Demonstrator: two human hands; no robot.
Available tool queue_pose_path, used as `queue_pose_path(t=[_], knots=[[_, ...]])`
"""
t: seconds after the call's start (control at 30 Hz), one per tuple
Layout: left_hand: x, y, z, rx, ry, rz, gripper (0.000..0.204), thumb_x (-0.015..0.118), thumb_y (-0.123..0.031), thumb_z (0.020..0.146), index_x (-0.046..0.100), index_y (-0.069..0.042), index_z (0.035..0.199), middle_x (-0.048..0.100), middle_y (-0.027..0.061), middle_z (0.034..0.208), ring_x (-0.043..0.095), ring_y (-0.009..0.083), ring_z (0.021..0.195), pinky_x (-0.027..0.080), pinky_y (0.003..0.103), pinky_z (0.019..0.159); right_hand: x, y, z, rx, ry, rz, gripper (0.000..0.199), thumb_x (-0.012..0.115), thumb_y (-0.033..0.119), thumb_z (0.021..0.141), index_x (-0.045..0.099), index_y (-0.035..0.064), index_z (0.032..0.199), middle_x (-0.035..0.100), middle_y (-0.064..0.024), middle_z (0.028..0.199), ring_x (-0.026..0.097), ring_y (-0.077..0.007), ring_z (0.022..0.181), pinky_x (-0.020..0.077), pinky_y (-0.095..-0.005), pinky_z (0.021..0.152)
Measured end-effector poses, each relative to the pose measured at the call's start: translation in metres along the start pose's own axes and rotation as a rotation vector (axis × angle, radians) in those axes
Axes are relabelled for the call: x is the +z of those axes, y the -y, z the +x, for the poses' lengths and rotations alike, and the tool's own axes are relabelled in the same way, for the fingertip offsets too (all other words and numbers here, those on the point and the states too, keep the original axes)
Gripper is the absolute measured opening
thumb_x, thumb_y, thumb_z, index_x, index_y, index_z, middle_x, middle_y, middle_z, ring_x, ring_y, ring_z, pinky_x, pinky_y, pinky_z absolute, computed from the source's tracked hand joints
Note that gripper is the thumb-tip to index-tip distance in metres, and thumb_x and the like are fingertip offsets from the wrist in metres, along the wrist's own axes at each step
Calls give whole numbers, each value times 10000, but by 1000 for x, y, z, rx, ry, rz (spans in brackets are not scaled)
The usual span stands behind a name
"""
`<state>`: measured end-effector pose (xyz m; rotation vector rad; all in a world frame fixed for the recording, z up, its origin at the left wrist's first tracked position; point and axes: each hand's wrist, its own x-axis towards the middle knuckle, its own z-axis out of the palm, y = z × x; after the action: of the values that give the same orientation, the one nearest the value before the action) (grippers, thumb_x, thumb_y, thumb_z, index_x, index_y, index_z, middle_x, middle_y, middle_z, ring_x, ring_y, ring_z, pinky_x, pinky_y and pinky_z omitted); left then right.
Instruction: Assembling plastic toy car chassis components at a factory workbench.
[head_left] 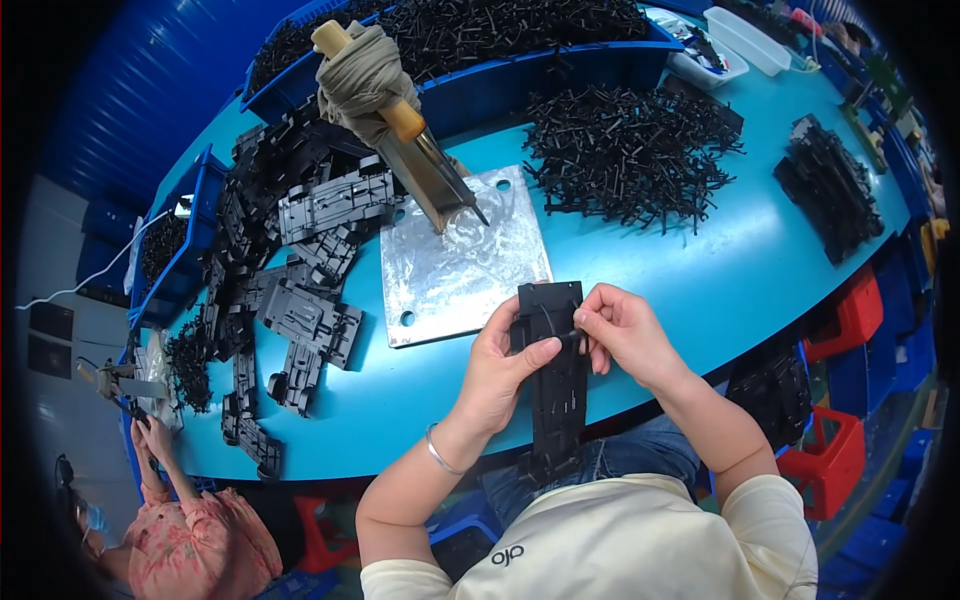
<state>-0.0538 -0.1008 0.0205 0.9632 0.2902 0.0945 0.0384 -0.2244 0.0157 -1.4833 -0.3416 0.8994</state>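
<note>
Two bare hands at a worktop (700, 300), seen from above. The left hand (497, 365) has its grip closed about a long black plastic part (560, 395), the thumb lying across the upper face and the fingers round the left edge. The right hand (628, 335) meets the part's right edge with thumb and forefinger drawn together; whether this grip pinches the part itself or some small piece upon it cannot be told. The part is held at the worktop's near edge, its near end above the person's lap. Just beyond lies a square metal plate (430, 285), over which stands a cloth-wrapped tool (365, 75), its thin tip pointing down at the plate. To the left, a heap of black moulded parts (310, 320) covers the surface; to the right of the plate, a pile of small black pieces (630, 150); farther right, a stack of black parts (830, 190). A long blue bin (590, 78) of similar pieces occupies the far side. A co-worker (205, 545) sits at near left.
</note>
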Motion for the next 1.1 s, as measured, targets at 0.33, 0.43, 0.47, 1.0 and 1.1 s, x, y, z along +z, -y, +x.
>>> queue_pose_path(t=[0.33, 0.43, 0.47, 1.0, 1.1], knots=[[-3, 4, 1, -26, -48, -37, 427, 570, -27, 695, 380, -16, 1076, 498, 50, 935, 483, 100, 843, 400, 234, 742, 0, -5, -1, -31, -5, -44, 122, 456, 116, 795, 409, 36, 714, 483, -32, 519, 437, -58, 354, 322, -152, 309], [-2, 4, 2, -16, -62, 21, 400, 554, -12, 699, 387, -16, 1062, 496, 50, 929, 487, 101, 829, 412, 233, 719, 2, -7, 1, -16, 14, -102, 124, 457, 122, 797, 401, 40, 723, 477, -29, 511, 438, -61, 355, 321, -155, 310], [-2, 5, 2, 2, -86, 53, 390, 548, -7, 700, 390, -15, 1056, 495, 51, 924, 488, 102, 822, 415, 234, 715, 3, -8, 1, -9, 16, -78, 121, 457, 122, 797, 403, 38, 729, 476, -31, 515, 438, -64, 355, 328, -156, 317], [-5, 8, 4, 12, -208, -28, 278, 514, -14, 731, 403, -10, 986, 515, 60, 829, 516, 91, 690, 456, 214, 583, 0, -17, 0, 50, 115, -27, 95, 506, 86, 762, 429, 31, 761, 459, 4, 587, 464, -51, 472, 380, -169, 406], [-5, 8, 4, -1, -221, -16, 265, 520, -14, 728, 410, -11, 969, 519, 58, 817, 517, 90, 683, 456, 215, 582, 3, -13, -1, 18, 171, -183, 112, 505, 88, 763, 407, 36, 744, 456, 1, 584, 459, -51, 456, 378, -167, 391]])
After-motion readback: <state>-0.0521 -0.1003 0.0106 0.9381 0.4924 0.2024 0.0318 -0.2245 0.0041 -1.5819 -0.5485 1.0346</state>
